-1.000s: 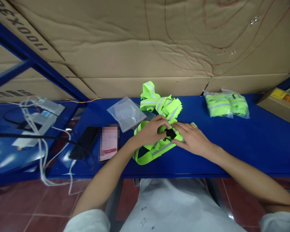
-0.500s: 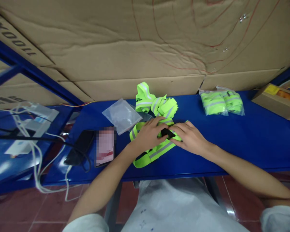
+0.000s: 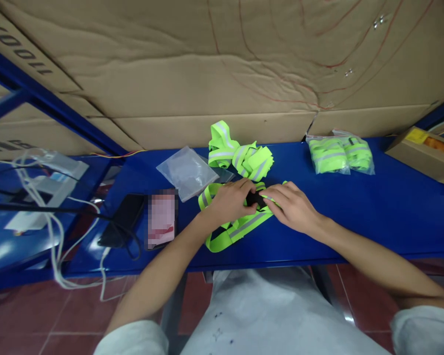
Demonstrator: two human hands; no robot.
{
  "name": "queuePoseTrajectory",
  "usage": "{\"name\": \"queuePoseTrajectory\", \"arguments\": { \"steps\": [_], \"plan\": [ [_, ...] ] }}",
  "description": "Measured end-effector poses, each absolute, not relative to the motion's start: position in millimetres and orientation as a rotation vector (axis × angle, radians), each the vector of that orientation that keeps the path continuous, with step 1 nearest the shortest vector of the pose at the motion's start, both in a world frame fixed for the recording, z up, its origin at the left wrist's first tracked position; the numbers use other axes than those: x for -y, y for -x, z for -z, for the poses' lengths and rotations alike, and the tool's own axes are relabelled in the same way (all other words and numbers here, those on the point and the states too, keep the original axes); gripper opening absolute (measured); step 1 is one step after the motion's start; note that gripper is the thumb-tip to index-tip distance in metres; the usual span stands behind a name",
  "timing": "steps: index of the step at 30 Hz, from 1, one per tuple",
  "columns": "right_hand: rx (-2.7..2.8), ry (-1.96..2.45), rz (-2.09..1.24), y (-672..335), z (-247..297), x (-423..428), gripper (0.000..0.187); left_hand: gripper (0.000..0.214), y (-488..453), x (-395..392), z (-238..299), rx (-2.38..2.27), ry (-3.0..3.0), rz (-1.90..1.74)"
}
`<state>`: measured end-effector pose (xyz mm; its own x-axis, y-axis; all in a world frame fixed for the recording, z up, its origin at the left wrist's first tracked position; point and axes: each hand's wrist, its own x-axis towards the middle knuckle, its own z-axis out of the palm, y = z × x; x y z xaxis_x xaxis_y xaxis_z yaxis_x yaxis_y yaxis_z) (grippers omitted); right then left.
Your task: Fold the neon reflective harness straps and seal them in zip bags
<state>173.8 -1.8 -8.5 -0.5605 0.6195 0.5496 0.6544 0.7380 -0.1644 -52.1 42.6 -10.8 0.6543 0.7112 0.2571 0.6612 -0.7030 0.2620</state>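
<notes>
A neon-yellow reflective strap (image 3: 240, 230) with a silver stripe lies in loops on the blue table, under and between my hands. My left hand (image 3: 234, 198) has its fingers curled round the left end of a black piece (image 3: 256, 199) on the strap, which looks like a buckle. From the right, my right hand (image 3: 290, 203) pinches the strap beside that black piece. The fingers partly hide the buckle, so I cannot tell if its halves are joined. Just behind my hands lies a bundle of the same strapping (image 3: 240, 154).
Clear plastic bags (image 3: 187, 172) lie left of the bundle. A phone (image 3: 161, 218), a black power bank (image 3: 123, 221) and white cables (image 3: 55, 246) are further left. Bagged straps (image 3: 338, 155) and a cardboard box (image 3: 425, 155) stand at the right. Cardboard (image 3: 192, 88) walls the back.
My hands stay at the strap with small finger shifts, and more of the black piece shows between them. The whole view has shifted slightly.
</notes>
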Motion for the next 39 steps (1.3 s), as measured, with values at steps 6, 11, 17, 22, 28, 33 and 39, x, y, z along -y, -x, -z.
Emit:
{"name": "queuePoseTrajectory", "arguments": {
  "steps": [6,11,17,22,28,33,39],
  "plan": [
    [2.338,1.074,0.124,-179,6,-3,0.022,0.025,56,-48,11,-1.201,-2.663,-0.480],
    [2.206,1.234,0.076,-186,8,-7,0.023,0.044,61,-45,11,-1.061,-2.708,-0.405],
    [2.332,1.363,0.051,-197,6,-14,0.026,0.050,56,-36,10,-1.119,-2.763,-0.403],
    [2.496,1.267,0.179,-200,-1,-13,0.034,0.045,58,-36,8,-1.139,-2.821,-0.473],
    [2.723,1.369,-0.025,-191,4,-3,0.067,0.041,61,-38,5,-0.992,-2.928,-0.495],
    [2.726,1.496,-0.070,-202,2,-6,0.050,0.029,70,-47,3,-1.089,-2.910,-0.431],
    [2.750,1.497,-0.120,-207,-4,-8,0.045,0.039,75,-48,3,-1.238,-2.885,-0.334]
  ]
}}
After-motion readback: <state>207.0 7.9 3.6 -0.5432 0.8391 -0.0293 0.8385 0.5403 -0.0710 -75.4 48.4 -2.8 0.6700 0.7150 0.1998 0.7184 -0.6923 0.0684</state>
